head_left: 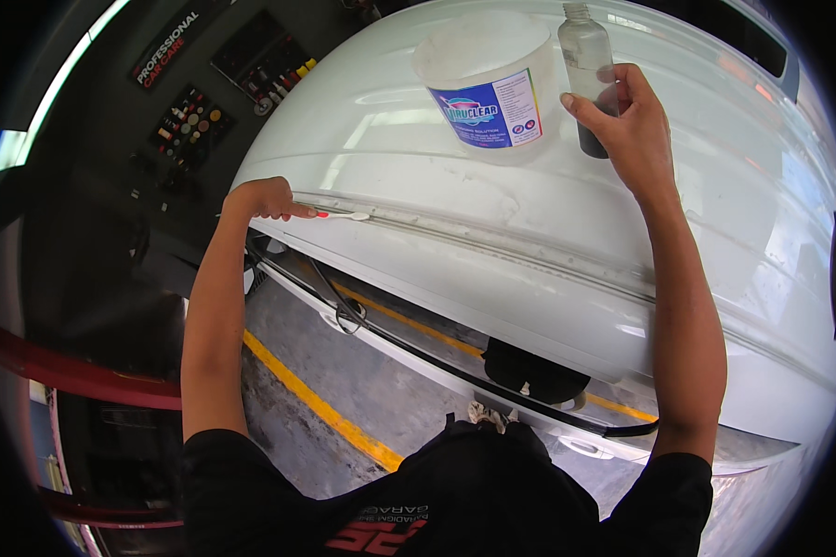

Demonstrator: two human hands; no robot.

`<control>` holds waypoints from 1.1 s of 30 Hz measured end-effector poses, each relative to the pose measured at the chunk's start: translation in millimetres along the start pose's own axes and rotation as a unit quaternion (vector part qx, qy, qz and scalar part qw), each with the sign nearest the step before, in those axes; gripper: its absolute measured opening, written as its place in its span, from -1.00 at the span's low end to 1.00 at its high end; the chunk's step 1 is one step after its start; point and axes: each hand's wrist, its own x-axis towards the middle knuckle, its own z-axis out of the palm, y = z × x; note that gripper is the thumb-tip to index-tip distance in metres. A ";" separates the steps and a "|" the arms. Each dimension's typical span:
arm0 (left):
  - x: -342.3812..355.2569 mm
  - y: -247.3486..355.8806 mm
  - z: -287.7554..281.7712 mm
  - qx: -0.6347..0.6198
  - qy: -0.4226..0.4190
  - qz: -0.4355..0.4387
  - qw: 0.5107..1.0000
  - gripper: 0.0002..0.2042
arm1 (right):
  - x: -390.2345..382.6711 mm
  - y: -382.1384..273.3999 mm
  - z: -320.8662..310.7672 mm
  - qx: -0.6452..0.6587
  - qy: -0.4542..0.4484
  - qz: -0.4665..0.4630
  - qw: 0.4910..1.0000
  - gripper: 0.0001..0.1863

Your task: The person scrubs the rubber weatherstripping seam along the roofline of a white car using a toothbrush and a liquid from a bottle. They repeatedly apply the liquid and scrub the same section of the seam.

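Observation:
My left hand (267, 199) is closed around the red end of a toothbrush (346, 215). The brush's white head lies along a dirty groove (474, 243) that runs across the white vehicle roof (344, 153). On the far right, my right hand (630, 125) grips a clear bottle (584, 56) with dark liquid in its lower part. The bottle stands upright with no cap on its threaded neck, and it is close beside a white plastic bucket (483, 70) with a blue label. Whether the bottle's base rests on the roof I cannot tell.
Below the roof edge, a vehicle door (344, 320) with a black rubber seal hangs open. Grey floor (297, 408) with yellow lines shows beneath. Tools and round items hang on a dark wall (190, 125) at the far left. A red beam (84, 371) stands at left.

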 end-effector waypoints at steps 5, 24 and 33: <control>-40.3 129.9 -9.7 0.004 0.079 0.140 0.987 -0.27 | -1.5 10.4 -2.6 -0.066 -0.009 0.009 0.998 -0.27; -14.9 77.1 2.4 -0.061 0.053 0.169 0.982 -0.38 | -4.1 -4.0 -6.3 -0.010 0.008 0.005 1.000 -0.27; 13.4 30.3 -31.9 0.048 0.007 0.109 0.993 -0.30 | 3.6 5.9 -4.8 -0.006 0.015 -0.008 1.000 -0.25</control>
